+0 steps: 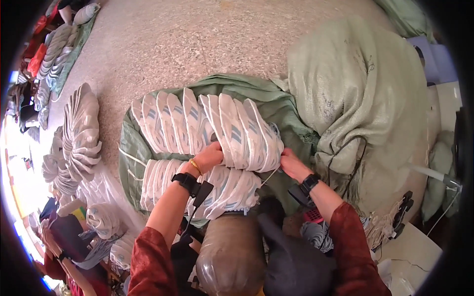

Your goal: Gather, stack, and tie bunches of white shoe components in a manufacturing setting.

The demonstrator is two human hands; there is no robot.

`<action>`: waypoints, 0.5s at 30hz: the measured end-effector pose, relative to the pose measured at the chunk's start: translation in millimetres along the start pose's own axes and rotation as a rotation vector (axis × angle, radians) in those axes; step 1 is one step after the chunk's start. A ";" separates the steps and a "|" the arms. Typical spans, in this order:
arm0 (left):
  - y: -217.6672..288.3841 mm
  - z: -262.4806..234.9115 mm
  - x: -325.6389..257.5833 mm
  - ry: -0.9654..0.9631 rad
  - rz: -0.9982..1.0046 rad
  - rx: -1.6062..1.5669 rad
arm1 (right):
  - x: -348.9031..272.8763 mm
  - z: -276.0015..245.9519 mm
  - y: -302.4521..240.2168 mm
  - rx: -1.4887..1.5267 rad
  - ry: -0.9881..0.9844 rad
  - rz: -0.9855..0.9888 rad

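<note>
White shoe uppers with blue-grey stripes lie nested in two rows on a spread green woven sack (131,170). My left hand (210,155) is closed at the lower left edge of a bundle of shoe uppers (242,130) in the far row. At that bundle's right end, my right hand (295,166) pinches its edge. A pale cord (269,178) runs down and left from beside my right fingers. Left of the bundle, more far-row uppers (170,121) lean together. The near row of uppers (165,185) lies partly beneath my left forearm.
A large, full green woven sack (355,89) stands at the right. Tied bundles of uppers (81,133) lie on the speckled floor (197,44) at the left. Another person's hand (48,239) shows at the lower left. White cords (382,224) hang at the lower right.
</note>
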State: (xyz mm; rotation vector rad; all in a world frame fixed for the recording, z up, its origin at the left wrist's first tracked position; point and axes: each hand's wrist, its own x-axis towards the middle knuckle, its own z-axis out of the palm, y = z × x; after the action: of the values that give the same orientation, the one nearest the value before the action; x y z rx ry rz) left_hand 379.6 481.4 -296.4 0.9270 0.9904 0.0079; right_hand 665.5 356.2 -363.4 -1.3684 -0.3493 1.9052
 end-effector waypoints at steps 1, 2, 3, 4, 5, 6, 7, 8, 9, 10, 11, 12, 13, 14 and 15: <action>0.0 3.7 5.6 0.010 -0.007 -0.053 | -0.4 -1.6 -1.7 -0.021 0.010 -0.002; -1.5 8.1 14.6 0.021 0.013 -0.075 | 2.4 -8.2 1.6 0.048 -0.026 0.021; -16.2 -3.8 19.2 0.035 0.008 -0.072 | 5.7 0.8 1.5 0.052 -0.040 0.024; -38.6 -25.5 23.3 0.047 0.243 0.474 | 10.8 17.0 -0.4 0.052 -0.057 0.032; -50.8 -32.4 32.4 0.027 0.483 1.015 | 11.0 21.3 -2.8 0.045 -0.043 0.038; -48.7 -25.3 37.0 0.010 0.493 1.009 | 10.3 19.5 -2.8 0.046 -0.024 0.037; -47.5 -18.7 38.0 0.028 0.452 0.888 | 11.1 18.9 -2.8 0.076 -0.010 0.011; -45.4 -13.8 39.0 0.047 0.407 0.768 | 11.9 18.3 -3.4 0.107 0.002 -0.015; -42.7 -12.9 37.4 0.043 0.406 0.769 | 13.8 20.1 -5.2 0.109 0.005 -0.015; -40.0 -12.4 35.4 0.021 0.330 0.893 | 16.0 21.9 -7.4 0.114 -0.004 -0.009; -37.5 -12.7 32.6 -0.001 0.252 1.016 | 17.2 24.6 -8.7 0.118 -0.014 -0.003; -23.4 -2.8 26.8 -0.012 0.252 1.009 | 13.2 25.3 -10.0 0.119 -0.003 0.003; 1.1 14.6 23.2 0.012 0.155 0.975 | 6.7 21.6 -15.3 0.093 -0.027 0.002; 16.7 20.2 16.4 0.055 0.044 0.951 | 5.4 24.8 -19.5 0.073 -0.075 -0.003; 11.1 16.6 13.6 0.060 0.040 0.955 | 9.5 25.7 -16.6 0.076 -0.082 -0.004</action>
State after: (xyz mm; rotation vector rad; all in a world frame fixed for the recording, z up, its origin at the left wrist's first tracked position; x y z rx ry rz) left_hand 403.7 482.9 -295.0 1.8215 1.0308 -0.4386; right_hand 647.8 379.3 -349.9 -1.2420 -0.3153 1.9554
